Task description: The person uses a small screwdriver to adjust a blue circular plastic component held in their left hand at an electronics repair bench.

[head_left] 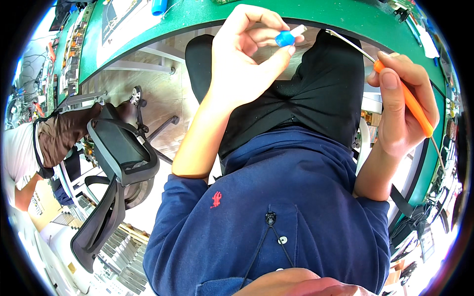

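Observation:
My left hand [247, 59] is raised in front of the bench edge, its thumb and fingers pinching a small blue cap-like piece [285, 39]. A short whitish stub [298, 30] sticks out of that piece to the right. In my right hand [402, 98] lies a slim tool with an orange handle [417, 111], the fingers closed round it. Its long thin metal shaft [353, 45] points up and left toward the blue piece, with a gap between them. A thin dark length comes out of the handle's rear end; I cannot tell whether it is metal or a cord.
A green-topped bench [197, 17] curves across the far side and down the right. Circuit boards [73, 59] line its left part, near a blue cylinder [159, 7]. To the left stands a black office chair [118, 143], with another person [24, 148] beyond it.

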The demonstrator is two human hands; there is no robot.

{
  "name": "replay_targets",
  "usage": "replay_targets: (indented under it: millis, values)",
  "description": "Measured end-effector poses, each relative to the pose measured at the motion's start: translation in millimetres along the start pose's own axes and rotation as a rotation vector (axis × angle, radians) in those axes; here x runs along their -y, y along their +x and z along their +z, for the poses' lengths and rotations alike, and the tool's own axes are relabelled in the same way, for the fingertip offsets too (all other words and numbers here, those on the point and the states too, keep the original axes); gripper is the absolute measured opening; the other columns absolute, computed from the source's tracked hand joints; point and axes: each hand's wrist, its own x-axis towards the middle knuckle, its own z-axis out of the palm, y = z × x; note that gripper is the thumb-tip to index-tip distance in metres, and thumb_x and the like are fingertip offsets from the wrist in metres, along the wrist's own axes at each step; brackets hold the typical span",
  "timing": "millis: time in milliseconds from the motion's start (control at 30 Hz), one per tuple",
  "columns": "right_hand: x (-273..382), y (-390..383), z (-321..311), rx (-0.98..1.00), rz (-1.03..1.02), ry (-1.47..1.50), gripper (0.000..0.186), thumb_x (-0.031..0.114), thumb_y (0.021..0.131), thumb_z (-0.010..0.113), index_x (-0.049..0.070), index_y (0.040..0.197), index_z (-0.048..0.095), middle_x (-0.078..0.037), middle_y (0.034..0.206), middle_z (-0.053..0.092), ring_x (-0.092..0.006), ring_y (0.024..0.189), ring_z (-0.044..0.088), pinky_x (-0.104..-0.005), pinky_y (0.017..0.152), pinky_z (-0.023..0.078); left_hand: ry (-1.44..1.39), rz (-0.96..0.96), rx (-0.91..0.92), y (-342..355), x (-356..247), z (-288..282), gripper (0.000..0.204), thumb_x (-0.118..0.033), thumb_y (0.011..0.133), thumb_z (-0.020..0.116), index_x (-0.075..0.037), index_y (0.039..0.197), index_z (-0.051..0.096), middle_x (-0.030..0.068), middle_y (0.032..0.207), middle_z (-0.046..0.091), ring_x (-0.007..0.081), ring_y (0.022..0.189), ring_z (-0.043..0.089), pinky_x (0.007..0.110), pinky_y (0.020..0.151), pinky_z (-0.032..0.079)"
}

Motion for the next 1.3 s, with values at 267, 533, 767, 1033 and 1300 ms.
replay_targets:
  millis: [267, 533, 767, 1033, 1300]
  values:
    - [-1, -1, -7, -0.02, -0.025, -0.016, 0.016, 0.004, 0.089, 0.06, -0.007, 0.1, 0.065, -0.014, 0.086, 0.066, -0.0142, 0.07, 0.062, -0.0235, 0.072, 0.048, 0.398, 0.05, 0.121, 4, 3, 1, 0.027, 0.003, 0.084, 0.066, 0.001, 0.11, 0.063, 0.0118, 0.107, 0.065, 0.0188, 0.098, 0.064, 0.031, 0.091, 0.048]
    - [-6, -6, -8, -0.046, 0.028, 0.013, 0.018, 0.005, 0.091, 0.059, -0.007, 0.104, 0.063, -0.012, 0.083, 0.065, -0.0133, 0.069, 0.061, -0.0209, 0.068, 0.046, 0.404, 0.043, 0.112, -1, 0, 14, 0.026, 0.005, 0.078, 0.07, -0.001, 0.103, 0.064, 0.0113, 0.104, 0.067, 0.0173, 0.095, 0.064, 0.029, 0.086, 0.05]
    - [-12, -9, -17, -0.083, -0.029, 0.009, 0.019, 0.009, 0.091, 0.062, -0.005, 0.103, 0.064, -0.008, 0.077, 0.063, -0.0093, 0.063, 0.055, -0.0197, 0.059, 0.043, 0.404, 0.06, 0.104, 4, 1, 28, 0.025, 0.005, 0.077, 0.071, -0.002, 0.1, 0.065, 0.0094, 0.103, 0.068, 0.0153, 0.092, 0.064, 0.027, 0.082, 0.049]
    - [-15, 12, -32, -0.175, -0.192, -0.191, 0.024, -0.002, 0.093, 0.05, -0.007, 0.115, 0.058, -0.019, 0.101, 0.065, -0.0219, 0.084, 0.066, -0.027, 0.074, 0.054, 0.717, 0.18, -0.023, 11, -2, 29, 0.022, -0.003, 0.075, 0.074, -0.006, 0.097, 0.069, 0.0039, 0.094, 0.071, 0.0112, 0.082, 0.062, 0.023, 0.072, 0.046]
    - [-3, 48, -36, -0.339, -0.157, -0.167, 0.027, -0.004, 0.095, 0.041, -0.012, 0.116, 0.056, -0.03, 0.115, 0.059, -0.0378, 0.099, 0.065, -0.0394, 0.08, 0.058, 0.858, 0.292, -0.032, 39, 14, 45, 0.021, -0.01, 0.073, 0.076, -0.008, 0.093, 0.069, 0.0025, 0.086, 0.068, 0.0159, 0.072, 0.06, 0.026, 0.065, 0.046]
